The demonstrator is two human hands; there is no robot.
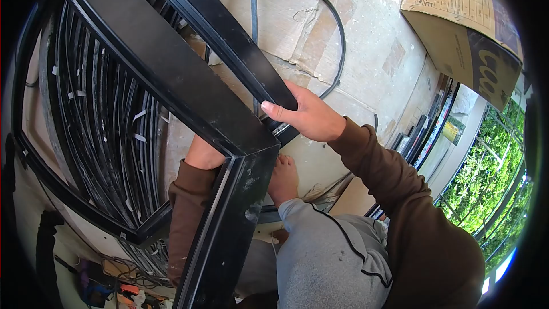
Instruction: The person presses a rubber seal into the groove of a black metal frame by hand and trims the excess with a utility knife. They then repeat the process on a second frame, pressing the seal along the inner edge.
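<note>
A large black frame (229,217) of metal-looking profile fills the left and middle of the view, with a mitred corner near the centre. Beside its upper bar lies a separate black profile (229,46), its near end close to that corner. My right hand (311,113) is closed round this end, thumb on top and fingers mostly hidden on the far side. Behind the frame's corner, my left hand (204,153) reaches in from below. Only its back and wrist show; the frame hides its fingers.
Many long black strips (97,114) lie bundled at left. A thin black hose (341,40) curves over the stained floor covering (366,17). At upper right stands a cardboard box (452,34), with more profiles (429,123) below it. My bare foot (284,178) is beside the frame corner.
</note>
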